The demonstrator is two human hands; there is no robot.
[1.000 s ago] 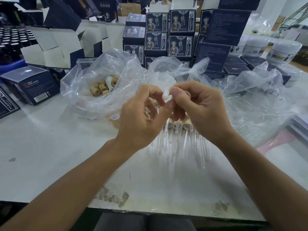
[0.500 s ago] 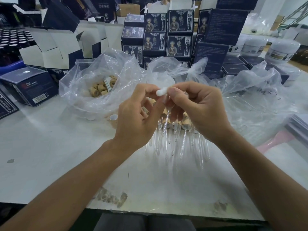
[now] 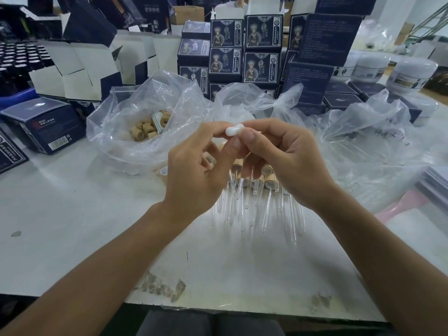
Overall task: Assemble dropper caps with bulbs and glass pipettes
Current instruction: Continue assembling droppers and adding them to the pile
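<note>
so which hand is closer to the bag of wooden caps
Left. The left hand sits just right of the bag of wooden caps, close to its plastic edge. The right hand is farther right, beyond the white bulb both hands pinch.

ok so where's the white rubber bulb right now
In the head view, the white bulb sits centre frame, pinched between the left hand and right hand, above the finished droppers.

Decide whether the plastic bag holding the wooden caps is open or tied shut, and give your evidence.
Open. The plastic bag gapes wide at its mouth, its rim spread apart, so the wooden caps inside show directly through the opening.
</note>
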